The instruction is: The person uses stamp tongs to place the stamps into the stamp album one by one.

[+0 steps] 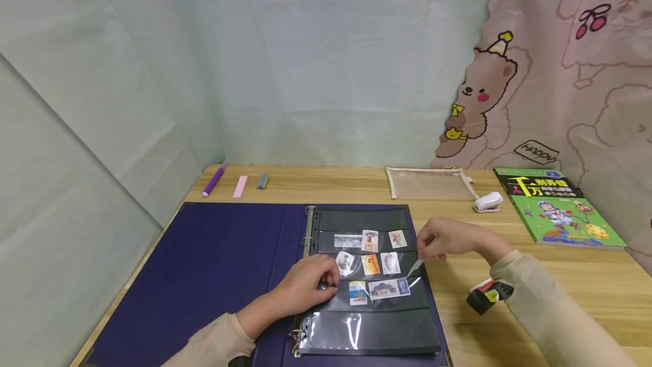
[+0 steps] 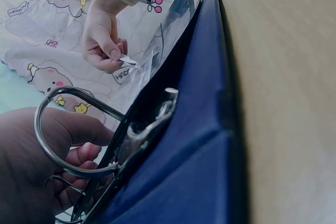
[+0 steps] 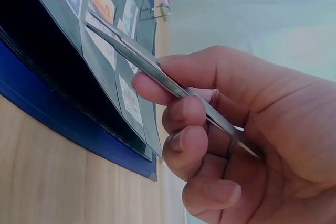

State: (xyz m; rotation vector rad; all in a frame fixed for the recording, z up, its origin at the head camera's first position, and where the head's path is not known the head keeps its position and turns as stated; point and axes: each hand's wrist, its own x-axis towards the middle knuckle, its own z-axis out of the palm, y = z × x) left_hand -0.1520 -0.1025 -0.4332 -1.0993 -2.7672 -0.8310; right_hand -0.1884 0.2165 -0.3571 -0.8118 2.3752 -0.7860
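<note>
A navy ring binder [image 1: 224, 265] lies open with a black stamp page [image 1: 377, 330] on its rings. Several stamps sit in the clear strips of the page. My right hand [image 1: 440, 239] grips steel tweezers [image 3: 149, 66] between thumb and fingers. Their tips, slightly apart, come right at the right end of a wide stamp [image 1: 384, 289] in the fourth strip. Beside that stamp is a blue and yellow one [image 1: 358, 293]. My left hand [image 1: 303, 281] rests on the left part of the page near the rings [image 2: 79, 129], its fingers loosely bent.
Along the back lie a purple pen [image 1: 214, 180], a pink strip [image 1: 240, 186], a small grey-green item [image 1: 262, 181], a mesh pouch [image 1: 430, 184] and a white stapler [image 1: 487, 202]. Books [image 1: 565, 217] lie at the right. Fabric walls stand behind and at the left.
</note>
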